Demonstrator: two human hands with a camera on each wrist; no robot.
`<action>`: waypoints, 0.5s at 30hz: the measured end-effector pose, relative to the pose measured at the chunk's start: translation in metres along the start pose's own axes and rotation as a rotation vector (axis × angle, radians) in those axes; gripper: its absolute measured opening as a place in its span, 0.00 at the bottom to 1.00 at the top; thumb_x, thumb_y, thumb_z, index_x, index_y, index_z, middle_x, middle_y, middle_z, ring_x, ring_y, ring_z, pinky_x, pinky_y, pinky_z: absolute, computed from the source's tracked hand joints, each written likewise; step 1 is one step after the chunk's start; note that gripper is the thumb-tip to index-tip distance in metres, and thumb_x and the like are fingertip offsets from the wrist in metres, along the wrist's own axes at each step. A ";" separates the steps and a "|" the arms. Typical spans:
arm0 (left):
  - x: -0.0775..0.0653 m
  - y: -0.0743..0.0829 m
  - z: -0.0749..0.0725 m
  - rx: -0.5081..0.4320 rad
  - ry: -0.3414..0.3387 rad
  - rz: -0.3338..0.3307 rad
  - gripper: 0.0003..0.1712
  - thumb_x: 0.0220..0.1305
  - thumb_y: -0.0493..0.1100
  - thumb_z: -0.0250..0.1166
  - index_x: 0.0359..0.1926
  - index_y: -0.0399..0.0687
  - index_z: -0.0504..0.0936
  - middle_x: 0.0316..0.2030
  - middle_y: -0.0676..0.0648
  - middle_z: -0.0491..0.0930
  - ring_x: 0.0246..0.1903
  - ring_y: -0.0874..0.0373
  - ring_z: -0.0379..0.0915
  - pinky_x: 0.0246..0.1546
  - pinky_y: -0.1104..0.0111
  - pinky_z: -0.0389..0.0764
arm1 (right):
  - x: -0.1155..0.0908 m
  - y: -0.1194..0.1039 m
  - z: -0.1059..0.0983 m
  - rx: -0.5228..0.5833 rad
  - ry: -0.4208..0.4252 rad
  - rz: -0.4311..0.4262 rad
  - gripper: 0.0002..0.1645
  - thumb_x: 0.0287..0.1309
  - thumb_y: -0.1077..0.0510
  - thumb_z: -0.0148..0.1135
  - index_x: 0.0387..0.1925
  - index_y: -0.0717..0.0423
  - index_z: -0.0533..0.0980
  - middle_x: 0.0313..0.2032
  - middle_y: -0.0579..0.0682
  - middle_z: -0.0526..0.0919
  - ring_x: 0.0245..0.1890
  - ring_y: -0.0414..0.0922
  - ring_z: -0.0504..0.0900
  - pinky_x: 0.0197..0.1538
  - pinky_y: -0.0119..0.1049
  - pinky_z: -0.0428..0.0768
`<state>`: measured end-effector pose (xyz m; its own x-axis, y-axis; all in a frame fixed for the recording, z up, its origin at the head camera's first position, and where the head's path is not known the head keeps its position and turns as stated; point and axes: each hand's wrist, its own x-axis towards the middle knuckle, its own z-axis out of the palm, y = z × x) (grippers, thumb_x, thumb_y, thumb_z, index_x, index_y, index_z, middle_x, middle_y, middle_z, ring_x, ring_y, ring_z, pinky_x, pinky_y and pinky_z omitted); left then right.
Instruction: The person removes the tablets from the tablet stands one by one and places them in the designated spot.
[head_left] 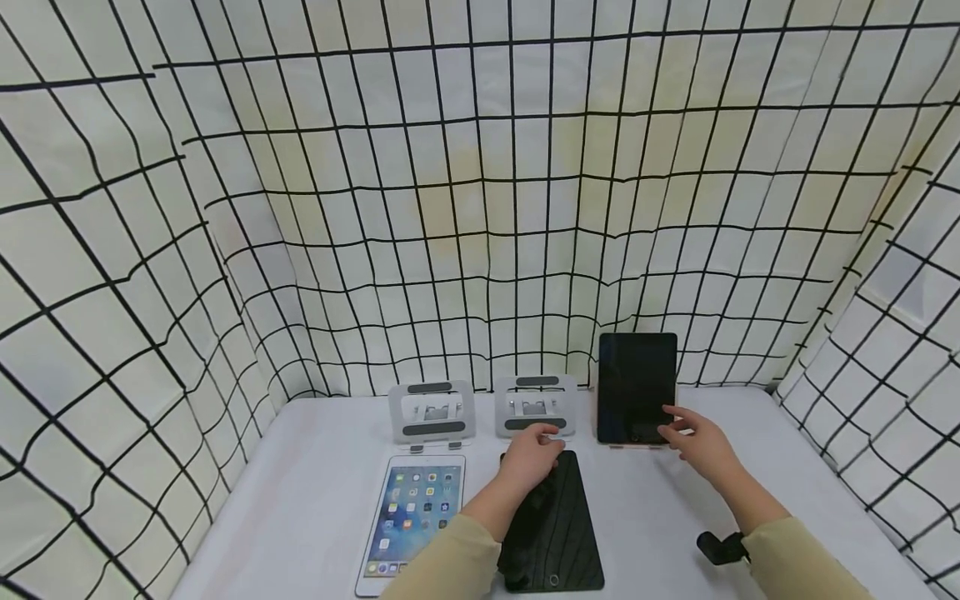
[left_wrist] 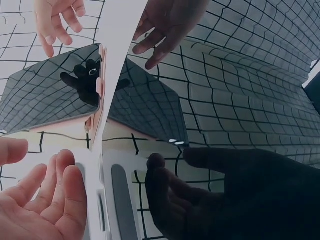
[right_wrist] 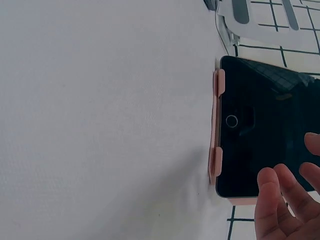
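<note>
Across a white table [head_left: 285, 500], you extend both hands among three tablets and their stands. Your left hand [head_left: 531, 460] is above the far end of a black tablet [head_left: 562, 533], which lies flat near the middle with its home button toward you. The left fingers are loosely bent, the thumb apart, with nothing between them; whether they touch the glass, you cannot tell from these views.

Your right hand [head_left: 696, 440] is at the lower right edge of a dark-screened tablet [head_left: 637, 383], which leans back on a pink stand [right_wrist: 218, 165] at the far right. Thumb and fingers are moderately parted and grip nothing; contact with that tablet cannot be told. Two pink lips of the stand sit along the tablet's lower edge, at the home-button end.

To the left of the flat tablet, a white tablet [head_left: 412, 517] lies face up, its screen lit with app icons. Just beyond it is a grey stand [head_left: 430, 387] with dark pads; a matching second stand [head_left: 537, 381] rises just beyond the black tablet, near your left fingertips. Behind everything hangs white cloth [head_left: 450, 212] crossed by black lines. A black device [head_left: 722, 548] shows beside your tan right sleeve [head_left: 802, 562].
</note>
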<state>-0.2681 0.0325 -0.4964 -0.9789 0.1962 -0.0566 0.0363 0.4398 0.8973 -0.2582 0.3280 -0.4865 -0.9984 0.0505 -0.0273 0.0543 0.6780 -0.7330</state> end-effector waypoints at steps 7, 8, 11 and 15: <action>0.008 0.006 0.014 -0.006 0.050 0.027 0.20 0.68 0.44 0.62 0.59 0.43 0.80 0.39 0.51 0.82 0.35 0.60 0.80 0.37 0.63 0.80 | 0.007 0.007 -0.003 0.047 0.050 0.019 0.36 0.70 0.49 0.57 0.72 0.61 0.61 0.57 0.68 0.75 0.45 0.57 0.81 0.39 0.37 0.81; 0.009 0.008 0.016 -0.001 0.060 0.030 0.21 0.68 0.45 0.62 0.59 0.43 0.79 0.40 0.51 0.83 0.38 0.59 0.79 0.40 0.62 0.79 | 0.008 0.007 -0.003 0.050 0.060 0.023 0.37 0.70 0.48 0.56 0.72 0.61 0.60 0.57 0.68 0.74 0.45 0.58 0.81 0.39 0.38 0.81; 0.012 0.013 0.021 0.009 0.075 0.044 0.23 0.68 0.46 0.62 0.61 0.44 0.79 0.42 0.51 0.83 0.41 0.58 0.79 0.44 0.60 0.79 | 0.011 0.006 -0.005 0.053 0.084 0.031 0.37 0.71 0.48 0.55 0.73 0.60 0.60 0.58 0.69 0.73 0.47 0.58 0.80 0.39 0.37 0.81; 0.018 0.018 0.026 0.014 0.074 0.051 0.25 0.68 0.46 0.62 0.64 0.47 0.77 0.42 0.52 0.82 0.38 0.60 0.78 0.42 0.61 0.78 | 0.015 0.003 -0.005 0.068 0.106 0.040 0.37 0.72 0.48 0.55 0.74 0.59 0.58 0.58 0.68 0.74 0.49 0.57 0.80 0.40 0.38 0.81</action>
<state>-0.2796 0.0670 -0.4925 -0.9879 0.1536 0.0218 0.0886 0.4432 0.8920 -0.2733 0.3340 -0.4855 -0.9876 0.1563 0.0116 0.0895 0.6230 -0.7771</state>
